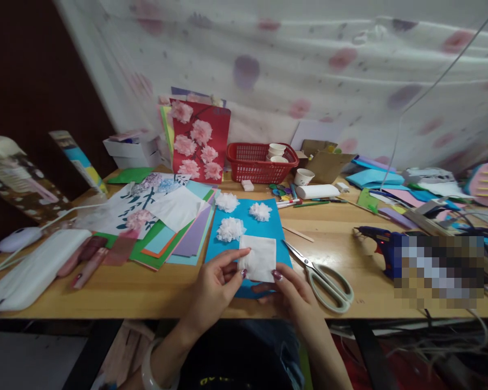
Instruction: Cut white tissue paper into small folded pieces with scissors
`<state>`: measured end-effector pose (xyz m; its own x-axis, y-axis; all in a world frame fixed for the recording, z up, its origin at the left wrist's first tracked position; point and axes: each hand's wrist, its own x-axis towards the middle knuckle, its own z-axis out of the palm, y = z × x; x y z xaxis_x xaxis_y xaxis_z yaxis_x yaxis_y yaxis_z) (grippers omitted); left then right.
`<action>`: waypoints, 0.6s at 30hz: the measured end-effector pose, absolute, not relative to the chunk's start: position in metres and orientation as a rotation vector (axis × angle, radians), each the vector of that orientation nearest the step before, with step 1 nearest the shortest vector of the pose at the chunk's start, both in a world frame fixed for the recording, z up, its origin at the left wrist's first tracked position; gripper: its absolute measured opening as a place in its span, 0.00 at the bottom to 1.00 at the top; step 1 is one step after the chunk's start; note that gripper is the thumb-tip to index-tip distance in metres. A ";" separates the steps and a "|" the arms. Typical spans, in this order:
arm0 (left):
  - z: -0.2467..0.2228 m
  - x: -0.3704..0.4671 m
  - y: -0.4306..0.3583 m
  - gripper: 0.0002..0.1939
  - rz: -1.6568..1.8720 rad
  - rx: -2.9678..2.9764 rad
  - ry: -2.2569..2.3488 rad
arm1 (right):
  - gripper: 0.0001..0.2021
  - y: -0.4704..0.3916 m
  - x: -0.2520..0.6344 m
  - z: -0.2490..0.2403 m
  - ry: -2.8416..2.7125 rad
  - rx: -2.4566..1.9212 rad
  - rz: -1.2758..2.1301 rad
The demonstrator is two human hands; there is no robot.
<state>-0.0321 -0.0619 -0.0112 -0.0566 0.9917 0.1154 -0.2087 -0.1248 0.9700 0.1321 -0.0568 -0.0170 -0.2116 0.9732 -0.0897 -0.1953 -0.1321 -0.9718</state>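
Observation:
Between my two hands is a folded white tissue square (258, 259), held just above a blue sheet of card (248, 216). My left hand (215, 284) pinches its left side between thumb and fingers. At the lower right corner, my right hand (290, 292) grips it with the thumb on top and fingers beneath. Three ruffled white tissue flowers lie on the card: one at the upper left (226, 202), one at the upper right (260, 211) and one lower left (230, 229). Scissors (323, 279) with pale handles lie closed beside the card, near my right hand.
A glue gun (380, 244) rests at the right, its cables trailing. Coloured paper (187, 244) is stacked at left. Behind stand a red card with pink flowers (201, 138) and a red basket (262, 162) holding paper cups. A wooden stick (299, 233) lies above the scissors.

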 end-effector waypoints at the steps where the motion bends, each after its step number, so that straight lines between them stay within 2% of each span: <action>1: -0.012 -0.031 -0.063 0.17 1.422 1.120 1.016 | 0.16 -0.057 0.130 -0.016 -1.158 -1.042 1.505; 10: -0.012 -0.031 -0.058 0.16 1.461 0.990 1.059 | 0.15 -0.057 0.140 -0.009 -1.230 -1.159 1.327; 12: -0.010 -0.035 -0.056 0.17 1.506 0.931 1.056 | 0.15 -0.055 0.156 -0.007 -1.336 -1.261 1.159; 18: -0.003 -0.051 -0.050 0.19 1.530 0.613 0.818 | 0.16 -0.048 0.219 -0.009 -1.779 -1.781 0.350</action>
